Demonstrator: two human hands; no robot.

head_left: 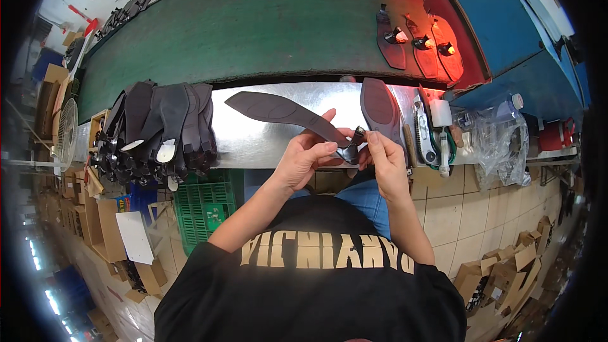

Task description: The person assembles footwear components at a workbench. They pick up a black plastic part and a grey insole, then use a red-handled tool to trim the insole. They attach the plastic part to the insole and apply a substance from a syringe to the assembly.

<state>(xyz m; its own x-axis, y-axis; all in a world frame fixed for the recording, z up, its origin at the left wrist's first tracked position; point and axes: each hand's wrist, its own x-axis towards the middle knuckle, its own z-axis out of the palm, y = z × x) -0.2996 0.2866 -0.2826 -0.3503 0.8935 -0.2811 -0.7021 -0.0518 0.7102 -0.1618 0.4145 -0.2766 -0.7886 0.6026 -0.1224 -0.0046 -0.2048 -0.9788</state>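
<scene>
A dark grey insole [272, 109] is held in front of me over the bench, its broad toe end pointing to the far left. At its near end sits a shiny black heel piece [347, 152] with a short black strap [359, 134] standing up from it. My left hand [305, 159] is closed round the insole's heel end, with the thumb on top. My right hand [385, 163] pinches at the strap and the edge of the heel piece, partly hiding them. Just beyond my right hand lies another dark sole [380, 104] on the bench.
On the metal bench [237, 145], a pile of dark insoles [168, 120] lies left; a cutter knife [424, 133] and plastic bag [500, 142] lie right. Beyond runs a green conveyor belt [253, 31] carrying three heeled insoles [391, 50] under red light. A green crate [202, 206] stands below.
</scene>
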